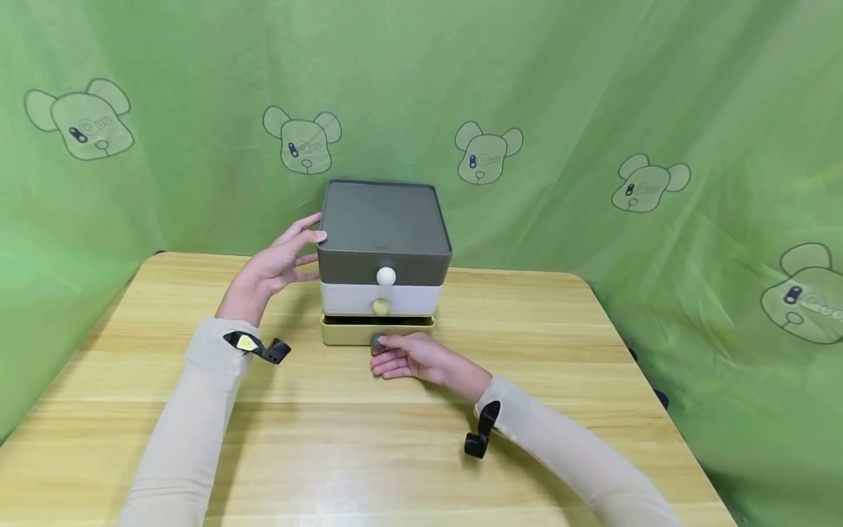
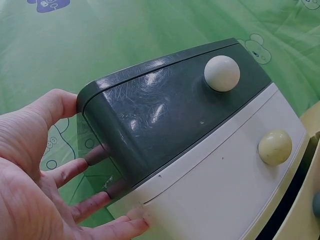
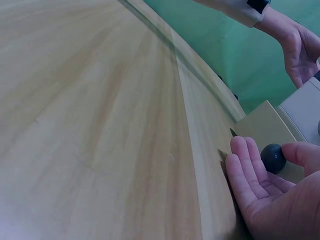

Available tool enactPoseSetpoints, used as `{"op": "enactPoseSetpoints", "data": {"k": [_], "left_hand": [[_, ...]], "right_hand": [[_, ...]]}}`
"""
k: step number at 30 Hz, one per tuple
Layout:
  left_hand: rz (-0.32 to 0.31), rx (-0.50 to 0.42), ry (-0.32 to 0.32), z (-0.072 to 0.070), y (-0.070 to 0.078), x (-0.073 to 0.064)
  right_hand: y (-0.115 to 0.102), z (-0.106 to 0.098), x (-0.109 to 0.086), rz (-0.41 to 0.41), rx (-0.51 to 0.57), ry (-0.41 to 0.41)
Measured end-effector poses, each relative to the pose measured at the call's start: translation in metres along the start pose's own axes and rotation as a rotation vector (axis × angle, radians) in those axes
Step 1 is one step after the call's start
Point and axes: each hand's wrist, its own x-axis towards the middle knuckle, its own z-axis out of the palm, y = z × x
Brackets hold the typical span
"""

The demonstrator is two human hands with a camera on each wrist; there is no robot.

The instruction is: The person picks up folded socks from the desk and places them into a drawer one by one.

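A small stacked drawer box [image 1: 388, 216] stands at the back of the table, with a dark grey top tier, a white middle drawer [image 1: 349, 298] and a yellow bottom drawer [image 1: 345, 334]. The bottom drawer sticks out a little, leaving a dark gap above its front. My left hand [image 1: 273, 265] touches the box's left side with spread, fairly straight fingers, its thumb at the top edge. Low at the front, my right hand [image 1: 421, 356] pinches the bottom drawer's dark round knob [image 3: 273, 159] between thumb and fingers. What lies inside the drawer is hidden.
The box rests on a light wooden table [image 1: 316, 439]. A white knob [image 2: 222, 73] and a yellow knob [image 2: 275, 147] stick out from the upper tiers. Behind the table hangs a green curtain [image 1: 408, 73] with printed bear heads. Each wrist wears a black camera mount.
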Motion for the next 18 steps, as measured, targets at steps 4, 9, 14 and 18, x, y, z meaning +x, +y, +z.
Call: {"op": "enactPoseSetpoints", "data": {"k": [4, 9, 14, 18], "left_hand": [[0.005, 0.001, -0.004, -0.001, 0.0, -0.001], [0.008, 0.001, -0.006, -0.001, 0.001, -0.002], [0.013, -0.007, -0.008, 0.0, 0.003, -0.003], [0.003, -0.008, -0.008, 0.001, 0.002, -0.002]], "right_hand": [[-0.002, 0.0, 0.003, 0.002, 0.005, 0.002], [-0.004, -0.001, 0.007, -0.015, 0.003, 0.007], [-0.007, -0.002, 0.011, -0.018, 0.005, 0.025], [-0.009, -0.005, 0.013, -0.016, 0.002, 0.033]]}}
